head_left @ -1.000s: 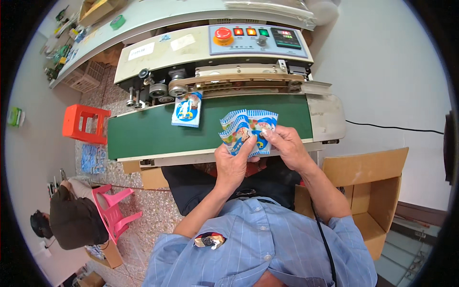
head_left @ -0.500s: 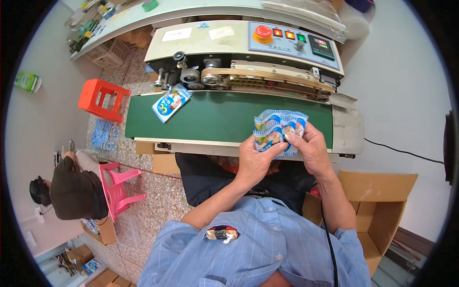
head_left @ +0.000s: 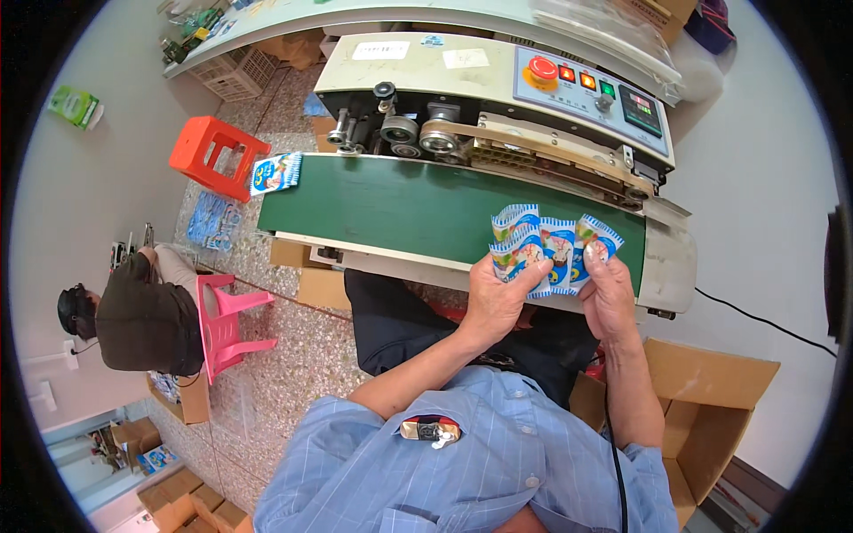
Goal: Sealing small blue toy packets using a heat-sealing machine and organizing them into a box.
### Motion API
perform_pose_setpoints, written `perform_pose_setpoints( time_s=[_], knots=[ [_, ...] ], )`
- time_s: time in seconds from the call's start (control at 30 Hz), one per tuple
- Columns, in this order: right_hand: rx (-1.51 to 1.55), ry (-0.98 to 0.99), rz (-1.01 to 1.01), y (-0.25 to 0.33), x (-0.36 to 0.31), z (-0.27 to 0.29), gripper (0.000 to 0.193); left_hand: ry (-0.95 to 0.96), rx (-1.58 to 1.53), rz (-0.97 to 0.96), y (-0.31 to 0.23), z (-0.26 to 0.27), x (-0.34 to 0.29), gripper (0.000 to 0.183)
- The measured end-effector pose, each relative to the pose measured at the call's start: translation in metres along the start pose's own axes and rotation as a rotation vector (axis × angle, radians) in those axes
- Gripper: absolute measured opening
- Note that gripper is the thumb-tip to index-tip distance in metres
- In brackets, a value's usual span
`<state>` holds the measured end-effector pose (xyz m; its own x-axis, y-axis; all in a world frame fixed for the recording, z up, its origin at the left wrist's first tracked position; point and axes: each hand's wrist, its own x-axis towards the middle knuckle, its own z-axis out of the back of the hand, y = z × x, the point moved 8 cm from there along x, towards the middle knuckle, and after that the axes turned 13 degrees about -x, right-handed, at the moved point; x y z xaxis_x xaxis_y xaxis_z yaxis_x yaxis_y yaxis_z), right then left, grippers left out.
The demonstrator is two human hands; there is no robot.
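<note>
Right of centre, left hand (head_left: 494, 304) pinches blue packets (head_left: 519, 252); right hand (head_left: 609, 298) pinches the rightmost packet (head_left: 596, 238), top leaning right.

Free belt (head_left: 382, 200) left of held packets (head_left: 557, 244)

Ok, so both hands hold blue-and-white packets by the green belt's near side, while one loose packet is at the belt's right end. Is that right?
Not quite: the head view shows the loose packet at the left end of the green belt, not the right. The rest holds: the left hand and right hand hold blue-and-white packets by its near side.
</note>
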<state>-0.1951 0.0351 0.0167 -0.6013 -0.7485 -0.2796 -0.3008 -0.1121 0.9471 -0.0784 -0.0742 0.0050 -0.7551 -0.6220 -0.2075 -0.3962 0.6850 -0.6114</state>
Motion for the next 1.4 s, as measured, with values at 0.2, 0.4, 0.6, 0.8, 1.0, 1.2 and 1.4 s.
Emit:
perform_pose_setpoints(
  time_s=[0.2, 0.4, 0.6, 0.8, 1.0, 1.2, 1.4],
  knots=[
    [0.075, -0.074, 0.043, 0.02, -0.013, 0.017, 0.03, -0.011, -0.03, 0.016, 0.01, -0.005, 0.002, 0.025],
    [-0.078, -0.259, -0.035, 0.024, -0.004, 0.077, 0.029, -0.109, 0.038, 0.005, -0.008, 0.004, -0.003, 0.023],
    [-0.177, -0.41, -0.091, 0.025, 0.002, 0.142, 0.029, -0.063, 0.042, 0.01, 0.001, -0.01, 0.004, 0.023],
    [-0.146, -0.354, -0.212, 0.015, 0.024, 0.139, 0.028, -0.018, 0.078, 0.02, 0.008, -0.01, 0.004, 0.028],
    [-0.163, -0.252, -0.251, 0.013, 0.053, 0.103, 0.024, -0.047, 0.064, 0.024, 0.008, -0.014, 0.005, 0.026],
    [-0.306, -0.307, -0.165, 0.032, 0.031, 0.076, 0.049, -0.036, 0.04, 0.053, 0.009, -0.018, 0.009, 0.028],
    [-0.264, 0.136, 0.105, 0.024, -0.005, 0.008, 0.038, 0.026, 0.08, 0.122, 0.023, -0.027, 0.01, 0.023]
  ],
)
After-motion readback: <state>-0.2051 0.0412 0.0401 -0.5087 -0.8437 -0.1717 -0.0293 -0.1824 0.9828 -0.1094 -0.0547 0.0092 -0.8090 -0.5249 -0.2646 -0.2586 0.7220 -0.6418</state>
